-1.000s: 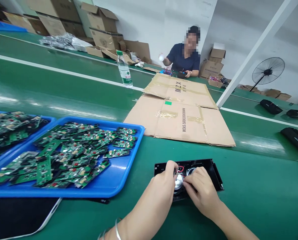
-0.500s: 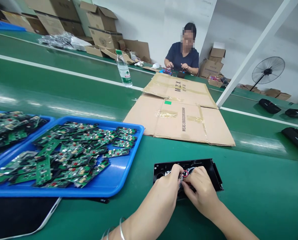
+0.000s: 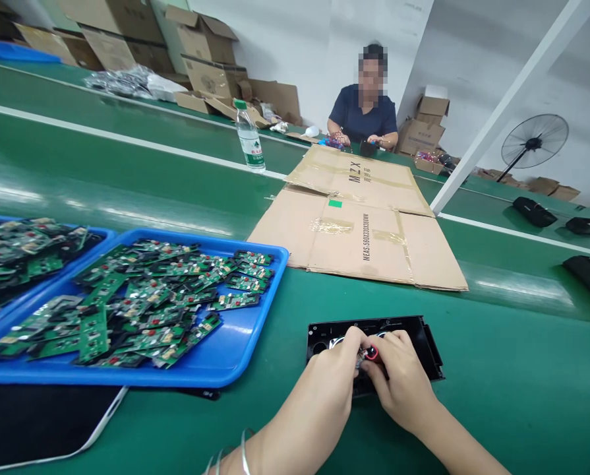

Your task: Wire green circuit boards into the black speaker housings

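A black plastic housing (image 3: 426, 349) lies on the green bench in front of me, with round silver-rimmed parts, apparently speakers, partly showing inside it. Both hands work over its middle. My left hand (image 3: 341, 359) is closed in a pinch on thin wires (image 3: 372, 353), of which a red loop is the clearest. From the other side my right hand (image 3: 401, 369) also pinches at these wires, its fingertips close to the left ones. The exact ends of the wires are hidden by my fingers.
Blue trays (image 3: 225, 376) of green circuit boards (image 3: 151, 310) stand on the left. Beyond the housing lies flattened cardboard (image 3: 358, 231), with a water bottle (image 3: 250, 142) near it. A person (image 3: 364, 112) sits across the bench. Black cases (image 3: 589, 280) lie at right.
Fingers of both hands have shifted slightly at the wires, and the red loop shows more plainly between them. The view has moved a little. The person opposite has lowered their hands.
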`<action>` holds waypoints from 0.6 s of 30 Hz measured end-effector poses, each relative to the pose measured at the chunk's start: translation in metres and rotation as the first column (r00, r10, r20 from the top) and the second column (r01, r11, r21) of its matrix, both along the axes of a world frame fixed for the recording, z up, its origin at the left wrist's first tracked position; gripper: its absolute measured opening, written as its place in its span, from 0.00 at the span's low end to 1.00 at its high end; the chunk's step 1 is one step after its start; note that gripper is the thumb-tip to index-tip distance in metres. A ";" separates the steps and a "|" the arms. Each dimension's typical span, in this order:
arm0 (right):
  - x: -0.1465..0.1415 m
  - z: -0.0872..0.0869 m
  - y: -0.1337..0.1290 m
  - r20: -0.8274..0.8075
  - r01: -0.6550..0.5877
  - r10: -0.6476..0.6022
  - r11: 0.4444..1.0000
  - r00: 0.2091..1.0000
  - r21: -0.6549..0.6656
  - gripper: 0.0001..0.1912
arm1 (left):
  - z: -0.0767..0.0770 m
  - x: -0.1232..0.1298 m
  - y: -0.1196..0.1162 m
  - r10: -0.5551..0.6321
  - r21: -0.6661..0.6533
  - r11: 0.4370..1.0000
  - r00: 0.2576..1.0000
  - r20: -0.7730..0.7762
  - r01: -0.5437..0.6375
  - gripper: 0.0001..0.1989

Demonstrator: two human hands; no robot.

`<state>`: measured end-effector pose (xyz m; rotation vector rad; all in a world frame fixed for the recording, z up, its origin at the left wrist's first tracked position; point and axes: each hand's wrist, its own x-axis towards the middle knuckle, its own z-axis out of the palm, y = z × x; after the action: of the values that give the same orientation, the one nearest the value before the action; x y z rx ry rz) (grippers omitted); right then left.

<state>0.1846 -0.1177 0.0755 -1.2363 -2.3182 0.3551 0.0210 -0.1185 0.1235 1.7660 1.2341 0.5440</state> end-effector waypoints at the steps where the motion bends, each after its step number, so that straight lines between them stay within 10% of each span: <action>1: -0.001 0.000 -0.001 0.012 0.007 -0.007 1.000 1.000 0.018 0.06 | 0.001 0.001 0.000 0.007 -0.006 1.000 1.000 0.008 -0.007 0.11; 7: -0.006 -0.008 -0.006 0.030 0.089 -0.090 0.995 0.995 0.036 0.06 | -0.001 0.005 0.002 0.014 -0.029 0.999 1.000 0.013 -0.014 0.11; 12: 0.000 0.003 -0.004 0.011 0.133 -0.134 0.966 0.991 -0.222 0.06 | -0.004 0.002 0.002 0.010 -0.056 0.998 0.999 0.030 -0.008 0.10; 18: 0.031 0.032 0.007 0.022 0.183 -0.183 0.954 0.983 -0.239 0.25 | 0.008 -0.015 0.008 0.065 -0.091 0.993 0.993 -0.095 -0.074 0.11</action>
<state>0.2157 -0.1111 0.1072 -1.5536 -2.1852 0.5837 0.0064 -0.1102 0.1314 1.6902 1.3671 0.4409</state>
